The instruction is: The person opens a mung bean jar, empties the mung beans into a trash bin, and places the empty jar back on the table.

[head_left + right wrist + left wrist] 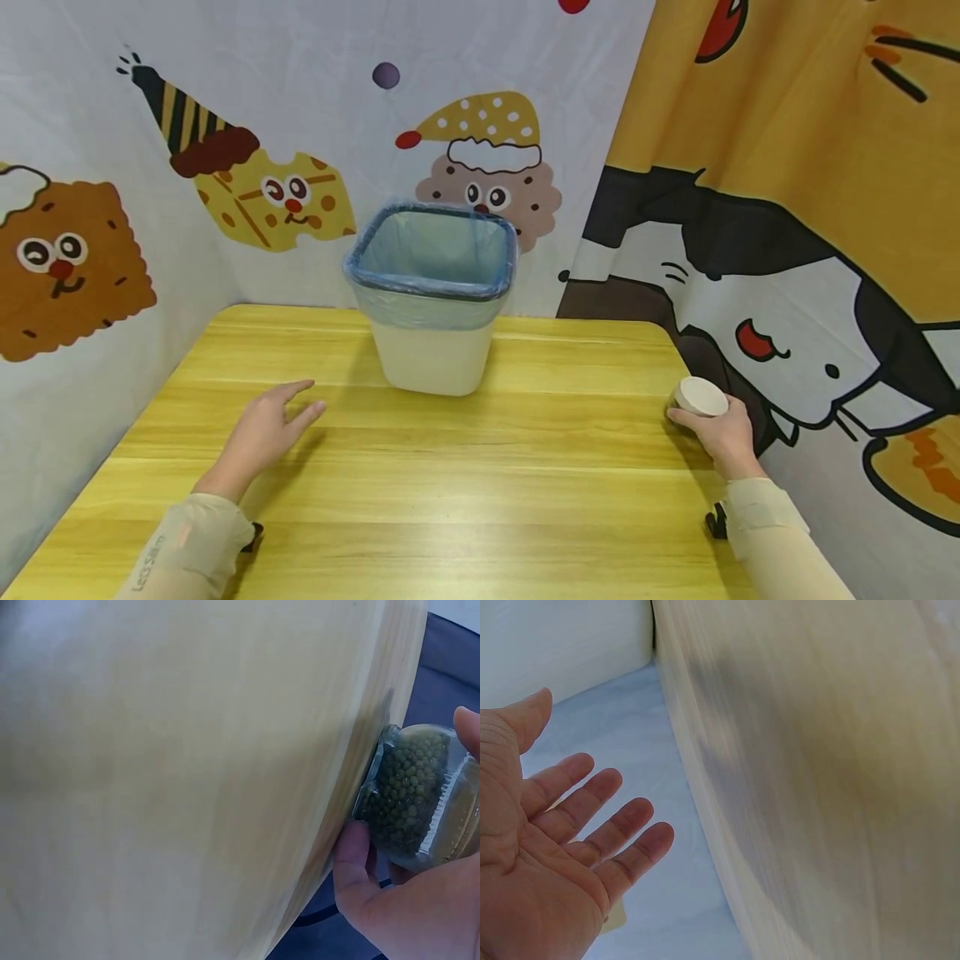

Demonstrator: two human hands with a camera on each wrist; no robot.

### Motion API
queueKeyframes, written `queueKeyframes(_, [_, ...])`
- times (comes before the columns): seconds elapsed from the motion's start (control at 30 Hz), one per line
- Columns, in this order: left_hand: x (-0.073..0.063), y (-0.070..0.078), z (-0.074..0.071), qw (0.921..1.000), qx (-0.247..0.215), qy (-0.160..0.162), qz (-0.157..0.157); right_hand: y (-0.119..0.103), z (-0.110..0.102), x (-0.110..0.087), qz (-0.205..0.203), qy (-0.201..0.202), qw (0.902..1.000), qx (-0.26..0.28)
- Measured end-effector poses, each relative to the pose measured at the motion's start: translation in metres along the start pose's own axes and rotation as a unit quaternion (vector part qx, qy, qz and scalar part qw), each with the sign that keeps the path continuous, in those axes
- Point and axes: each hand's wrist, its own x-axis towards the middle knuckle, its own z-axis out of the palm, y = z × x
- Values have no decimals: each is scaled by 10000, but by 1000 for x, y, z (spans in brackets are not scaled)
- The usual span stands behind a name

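Note:
At the table's right edge, my right hand (723, 429) grips a small lidded jar (702, 397), its pale round lid facing up. The right wrist view shows the clear jar (411, 791) filled with small green beans, thumb and fingers of the right hand (420, 907) around its sides and its base right at the tabletop. On the left, my left hand (262, 433) hovers over the table with fingers extended and nothing in them. Its palm and spread fingers show in the left wrist view, where the left hand (555, 832) is near the white bin.
A white bin (431, 354) with a blue plastic liner (427, 287) over its rim stands at the back middle of the wooden table (450, 500). Cartoon-printed cloths (300, 50) hang behind and along the sides, close to the table's edges.

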Motion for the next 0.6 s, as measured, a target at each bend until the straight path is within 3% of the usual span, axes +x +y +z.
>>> queueKeyframes(0.6, [-2,5,1,10000,-12,86,10,-8,8,-6,-200,-566,9980,196])
